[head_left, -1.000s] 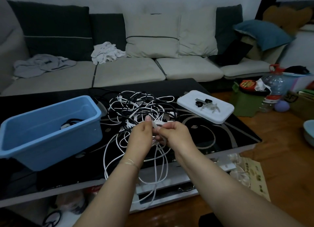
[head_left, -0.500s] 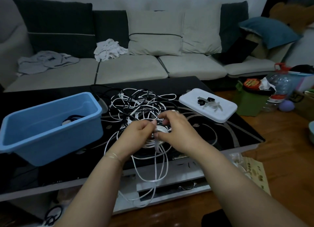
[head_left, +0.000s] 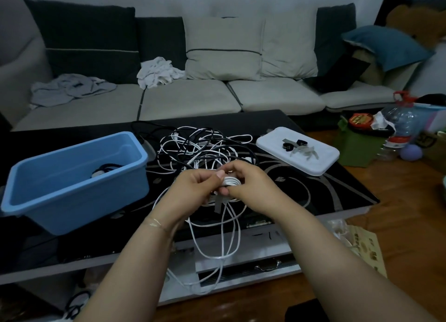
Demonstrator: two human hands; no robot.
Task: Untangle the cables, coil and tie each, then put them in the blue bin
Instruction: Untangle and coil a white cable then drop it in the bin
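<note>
A tangle of white and black cables (head_left: 205,148) lies on the black glass table (head_left: 313,191). Over its near edge, my left hand (head_left: 193,189) and my right hand (head_left: 251,184) together hold a small white cable coil (head_left: 231,182), fingers pinched round it. A grey strap hangs below the coil, and long white loops (head_left: 224,237) trail from it down past the table front. The blue bin (head_left: 72,189) stands at the left with a dark coiled cable (head_left: 105,169) inside.
A white lid (head_left: 313,160) at the table's right holds black and pale cable ties (head_left: 296,146). Behind the table is a sofa with cushions and clothes. Bags, a water bottle and a green box crowd the wooden floor at the right. A black cable lies on the floor bottom left.
Both hands have kept working the white coil, shifting slightly right and away over the table; the coil now shows as several neat turns between the fingers. My head has moved closer.
</note>
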